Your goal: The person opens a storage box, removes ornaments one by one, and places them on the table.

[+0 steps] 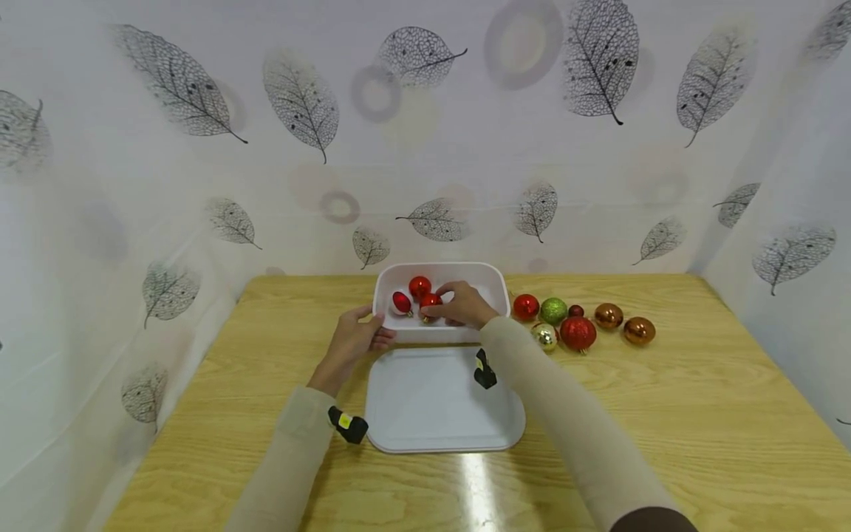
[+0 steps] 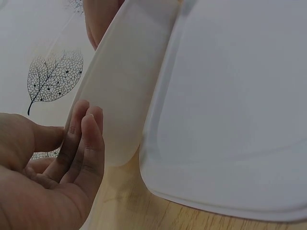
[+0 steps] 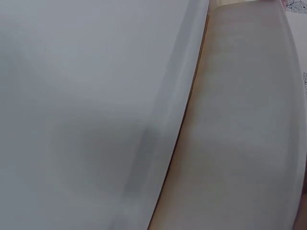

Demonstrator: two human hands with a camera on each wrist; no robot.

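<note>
A white plastic bin (image 1: 492, 284) stands at the back of the table. My left hand (image 1: 352, 338) grips its front left corner; in the left wrist view the fingers (image 2: 88, 139) lie against the outer wall, with the thumb at the rim. Inside the bin, my right hand (image 1: 467, 304) pinches a shiny red Christmas bauble (image 1: 431, 300). Two more red baubles lie beside it, a round one (image 1: 419, 287) and a smaller, longer one (image 1: 402, 302). In the right wrist view the right hand is almost wholly out of frame.
A flat white lid (image 1: 442, 403) lies in front of the bin, under the right forearm. To the right are several loose baubles: red (image 1: 578, 333), green (image 1: 553, 310), gold (image 1: 545, 336) and copper (image 1: 640, 330). A leaf-printed curtain (image 1: 425, 162) hangs behind the wooden table (image 1: 698, 399).
</note>
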